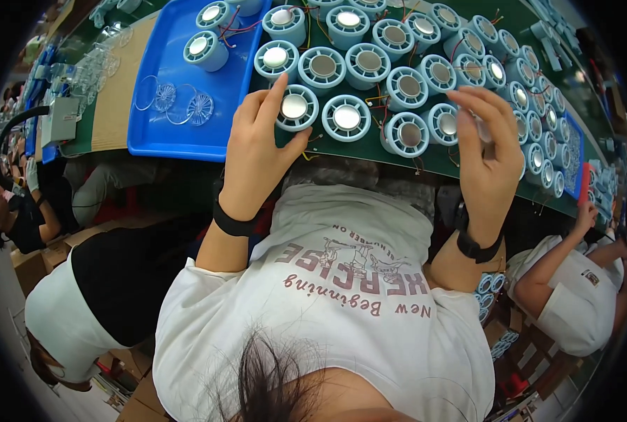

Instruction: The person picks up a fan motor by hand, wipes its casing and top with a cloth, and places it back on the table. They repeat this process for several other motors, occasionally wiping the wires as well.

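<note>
A: What lies nearest us?

B: At the bottom, a white printed T-shirt (356, 309). Past it, the left hand (256, 158) has thumb and forefinger spread along the edge of a pale-blue, round plastic cup with a silver disc in its slotted top (294, 107), at the near left corner of the rows; we cannot tell whether they grip it. The right hand (488, 163) is raised with bent fingers over the near cups; we cannot tell whether it pinches anything.

A: How far along do we judge things to be?

B: Partway, perhaps. Every cup top we can see clearly has its silver disc, so we take that step as done. Thin red wires (240, 30) trail loose, which suggests to us that connecting remains.

A: And farther off?

B: In the shallow blue plastic tray (162, 135) at left, clear plastic spoked discs (200, 110) lie loose, possibly left to fit. Beyond them stand more cups, and dense rows reach away rightward.
</note>
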